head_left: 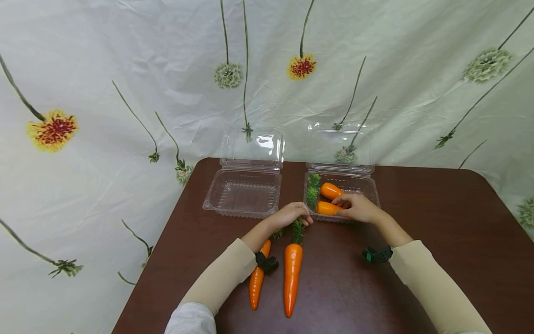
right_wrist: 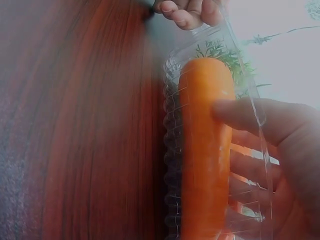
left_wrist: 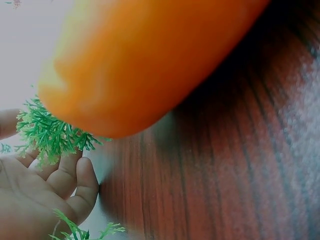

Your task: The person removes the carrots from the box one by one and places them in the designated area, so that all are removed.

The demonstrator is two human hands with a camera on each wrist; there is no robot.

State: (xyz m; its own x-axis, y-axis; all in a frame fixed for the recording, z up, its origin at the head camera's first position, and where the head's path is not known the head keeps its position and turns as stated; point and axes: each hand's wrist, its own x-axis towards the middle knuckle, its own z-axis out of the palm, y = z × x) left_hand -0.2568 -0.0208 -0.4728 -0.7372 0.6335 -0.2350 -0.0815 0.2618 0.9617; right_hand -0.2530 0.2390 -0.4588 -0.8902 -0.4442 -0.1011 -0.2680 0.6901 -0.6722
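My right hand (head_left: 356, 207) reaches into the right clear plastic container (head_left: 373, 189), its thumb and fingers about the near orange carrot (right_wrist: 205, 150) inside. Behind that one lies another carrot (head_left: 331, 190), and the green leafy tops (head_left: 312, 192) of both lie along the container's left side. Just outside the front left corner is my left hand (head_left: 292, 215), its fingers loosely bent and holding nothing. Below it on the table lie a large carrot (head_left: 292, 278) with its green top (head_left: 298, 230) by the fingers, and a thinner carrot (head_left: 256, 283) partly hidden under the left wrist.
A second clear container (head_left: 246, 190) stands at the left with its lid (head_left: 252, 146) raised. The right container's lid (head_left: 340, 146) is up too. Both are near the back edge of the brown table (head_left: 450, 232), before a flowered cloth (head_left: 175, 55).
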